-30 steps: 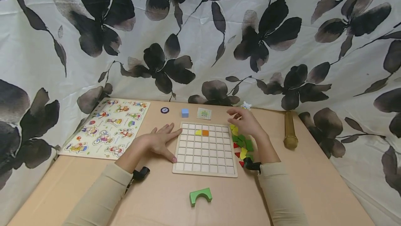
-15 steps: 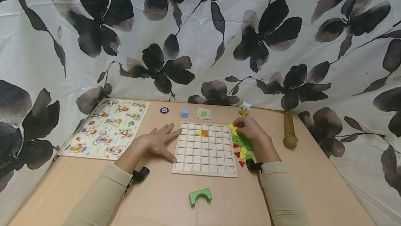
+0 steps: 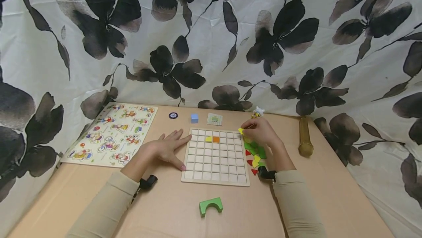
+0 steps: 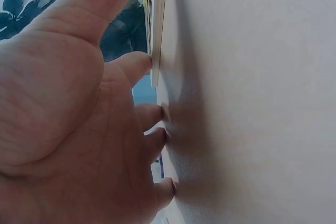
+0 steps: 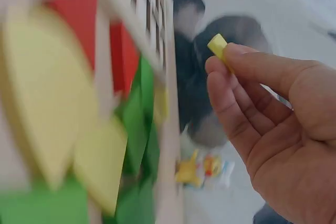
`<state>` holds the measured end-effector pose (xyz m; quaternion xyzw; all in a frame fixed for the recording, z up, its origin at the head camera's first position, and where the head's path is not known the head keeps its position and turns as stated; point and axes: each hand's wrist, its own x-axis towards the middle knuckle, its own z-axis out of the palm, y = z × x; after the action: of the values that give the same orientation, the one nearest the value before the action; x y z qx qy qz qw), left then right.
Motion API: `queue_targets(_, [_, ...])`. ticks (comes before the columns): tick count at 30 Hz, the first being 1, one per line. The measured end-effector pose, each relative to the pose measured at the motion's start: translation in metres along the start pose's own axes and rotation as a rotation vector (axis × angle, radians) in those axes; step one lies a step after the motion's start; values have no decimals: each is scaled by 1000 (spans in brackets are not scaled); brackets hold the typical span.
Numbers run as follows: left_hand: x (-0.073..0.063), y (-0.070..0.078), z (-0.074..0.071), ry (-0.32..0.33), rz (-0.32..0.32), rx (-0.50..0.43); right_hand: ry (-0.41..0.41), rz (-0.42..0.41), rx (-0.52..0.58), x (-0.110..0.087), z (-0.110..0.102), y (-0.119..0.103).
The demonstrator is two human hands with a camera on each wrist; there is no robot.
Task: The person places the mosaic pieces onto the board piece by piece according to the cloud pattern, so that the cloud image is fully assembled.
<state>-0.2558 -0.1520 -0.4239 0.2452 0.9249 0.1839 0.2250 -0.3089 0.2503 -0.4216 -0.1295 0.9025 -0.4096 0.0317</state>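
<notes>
A small yellow tile (image 5: 218, 46) is pinched between the thumb and index finger of my right hand (image 3: 262, 132), raised at the top right corner of the white grid board (image 3: 215, 184). One yellow tile (image 3: 209, 139) and one orange tile (image 3: 216, 139) sit side by side in the board's second row. Spread wide, my left hand (image 3: 166, 149) touches the board's left edge with thumb and index finger. Its other fingertips rest on the table, as the left wrist view shows. Loose red, yellow and green pieces (image 3: 256, 161) lie along the board's right side, partly hidden under my right hand.
Behind the board are a dark round disc (image 3: 173, 116), a blue cube (image 3: 194, 118), a patterned card (image 3: 215, 119) and a small figurine (image 3: 258, 112). A picture board (image 3: 115, 133) lies left, a gold cylinder (image 3: 305, 139) right, a green arch block (image 3: 211, 206) in front.
My right hand went down to the loose pieces, took a yellow tile, and has lifted it slightly up and left towards the board. The left hand has stayed in place.
</notes>
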Motion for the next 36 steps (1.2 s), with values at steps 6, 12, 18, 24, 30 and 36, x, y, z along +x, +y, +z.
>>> queue_targets(6, [3,-2,1,-6,-8,19,-64,-96,70,5,19,-24])
queue_targets(12, [7,-9,7,21,-11,29,-120,-158,-20,10,42,-35])
queue_targets(18, [0,1,1,12,2,29,-135,-153,-107,11,56,-38])
queue_targets(24, [-3,1,1,5,17,14,-108,-153,-236,11,63,-42])
queue_targets(30, [-1,-2,3,10,29,7,-120,-162,-317,10,65,-43])
queue_targets(36, [-2,-2,1,11,31,3,-150,-143,-303,11,62,-41])
